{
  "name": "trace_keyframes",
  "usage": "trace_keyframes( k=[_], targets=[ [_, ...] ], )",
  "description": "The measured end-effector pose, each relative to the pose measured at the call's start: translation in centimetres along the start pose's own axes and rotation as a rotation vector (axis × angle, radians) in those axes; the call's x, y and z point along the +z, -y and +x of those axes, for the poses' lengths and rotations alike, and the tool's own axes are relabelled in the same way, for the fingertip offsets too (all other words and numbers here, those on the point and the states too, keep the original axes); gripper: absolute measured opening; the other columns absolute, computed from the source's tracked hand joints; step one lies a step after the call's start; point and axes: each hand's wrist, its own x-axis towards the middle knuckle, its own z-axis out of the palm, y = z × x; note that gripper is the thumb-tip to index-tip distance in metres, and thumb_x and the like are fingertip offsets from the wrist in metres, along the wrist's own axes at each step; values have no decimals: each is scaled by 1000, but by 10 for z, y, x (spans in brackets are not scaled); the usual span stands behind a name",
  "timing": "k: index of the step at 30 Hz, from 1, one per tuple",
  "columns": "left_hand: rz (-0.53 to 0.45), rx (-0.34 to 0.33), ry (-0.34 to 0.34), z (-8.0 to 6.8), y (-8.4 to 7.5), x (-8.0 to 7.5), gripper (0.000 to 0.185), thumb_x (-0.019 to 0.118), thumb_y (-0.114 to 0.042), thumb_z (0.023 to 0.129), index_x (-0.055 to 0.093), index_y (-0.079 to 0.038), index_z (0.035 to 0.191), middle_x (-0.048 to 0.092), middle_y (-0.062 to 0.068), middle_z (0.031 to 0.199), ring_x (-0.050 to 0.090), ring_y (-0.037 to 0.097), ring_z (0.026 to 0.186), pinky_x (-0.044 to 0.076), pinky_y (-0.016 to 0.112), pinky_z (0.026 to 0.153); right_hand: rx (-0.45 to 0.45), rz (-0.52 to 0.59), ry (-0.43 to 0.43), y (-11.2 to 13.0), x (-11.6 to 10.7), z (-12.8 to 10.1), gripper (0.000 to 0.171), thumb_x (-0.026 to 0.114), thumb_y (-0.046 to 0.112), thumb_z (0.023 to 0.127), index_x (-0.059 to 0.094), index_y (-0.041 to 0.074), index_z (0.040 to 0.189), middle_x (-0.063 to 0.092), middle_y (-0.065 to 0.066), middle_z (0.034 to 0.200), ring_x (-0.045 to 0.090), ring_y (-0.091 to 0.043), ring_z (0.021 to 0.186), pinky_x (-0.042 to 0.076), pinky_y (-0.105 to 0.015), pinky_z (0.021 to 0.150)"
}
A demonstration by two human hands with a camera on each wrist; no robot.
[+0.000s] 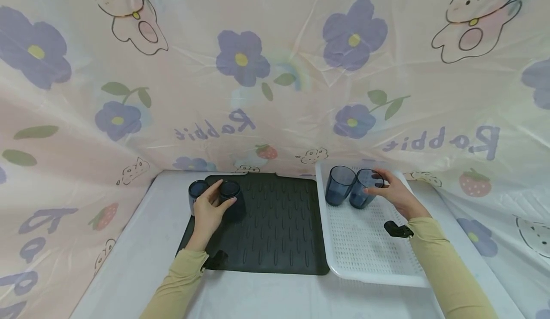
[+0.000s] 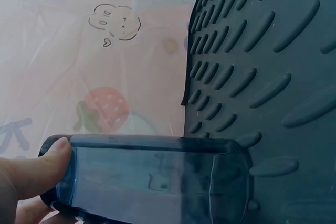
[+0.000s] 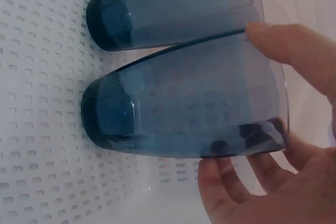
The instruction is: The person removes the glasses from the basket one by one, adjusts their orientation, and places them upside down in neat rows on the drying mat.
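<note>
My left hand [image 1: 223, 194] grips a dark blue translucent cup [image 1: 230, 196] at the far left corner of a black ribbed mat [image 1: 279, 228]. In the left wrist view my thumb [image 2: 37, 171] presses on that cup [image 2: 152, 177] near its top edge. A second blue cup [image 1: 195, 191] stands just left of it. My right hand [image 1: 375, 184] holds another blue cup [image 1: 362, 190] at the far end of a white perforated tray [image 1: 365, 252]. My fingers [image 3: 283, 43] wrap around its rim [image 3: 189, 103]. A matching cup [image 1: 339, 185] stands against it [image 3: 173, 11].
The mat and tray lie side by side on a white table [image 1: 142, 247]. A pink plastic sheet [image 1: 275, 70] printed with flowers and rabbits closes in the back and both sides. The near part of the tray [image 3: 42, 103] holds nothing. A wrist strap [image 1: 397, 229] sits on my right wrist.
</note>
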Motion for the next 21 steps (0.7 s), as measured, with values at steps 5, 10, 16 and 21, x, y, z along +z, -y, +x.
trace_keyframes(
  k=[5,10,16,21],
  targets=[
    [-22,-2,45,1,-2,-3,68,79,-5,79,48,-3,139,51,21,135,50,35,123,44,44,99,-1,-9,-5,3,-2,0,99,76,27,84,8,6,153,14,-25,153,28,-47,128,27,-63,104],
    [-61,-24,59,2,-3,-4,71,79,-4,79,45,-1,141,49,22,136,48,36,124,42,46,102,2,-18,-26,7,-2,-2,99,77,26,83,11,4,153,19,-27,150,31,-47,127,29,-62,104],
    [-41,-52,60,0,-2,-4,67,79,-7,79,49,-6,139,49,20,137,47,34,126,41,44,103,8,-7,-32,10,1,-6,94,76,21,84,12,1,152,23,-29,146,40,-40,119,43,-52,95],
    [-24,-53,71,-2,-1,-5,66,78,-8,81,48,-6,140,48,20,138,46,33,127,41,42,104,21,-28,-44,11,3,-8,95,77,22,83,15,1,151,27,-28,145,46,-34,112,50,-36,83]
  ],
)
